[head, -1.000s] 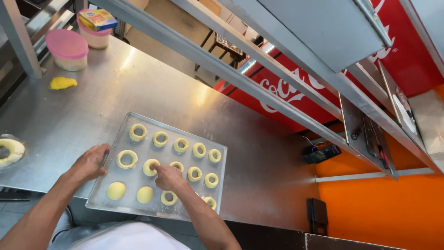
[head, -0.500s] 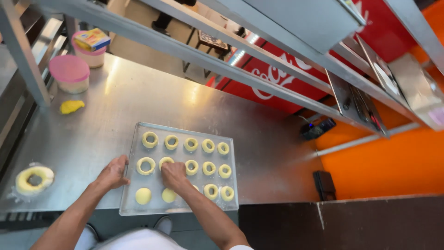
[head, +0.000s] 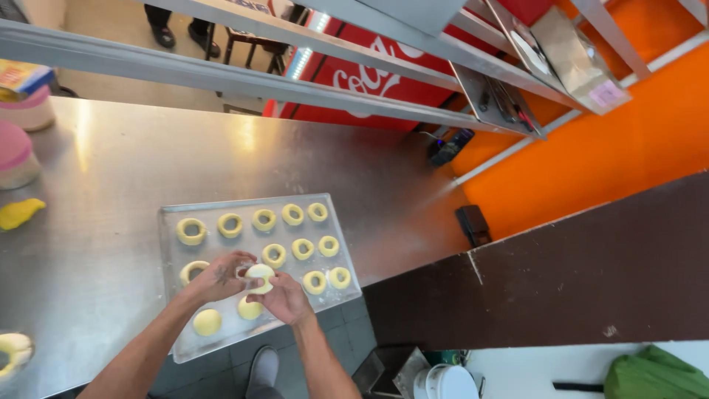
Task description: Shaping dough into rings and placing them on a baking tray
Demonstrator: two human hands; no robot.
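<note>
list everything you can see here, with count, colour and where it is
dough rings: about eleven, pale yellow, in rows on the tray
dough balls: two, pale yellow, unshaped, at the tray's near edge
dough piece: one, pale yellow, held between both hands above the tray
tray: one, metal, on the table's near edge
table: one, steel
yellow lump: one, on the table at far left
pink-lidded tub: one, far left on the table
dough on plate: one, pale, bottom left corner
red fridge: one, beyond the table
white bucket: one, on the floor
left hand: on the dough piece
right hand: on the dough piece
</note>
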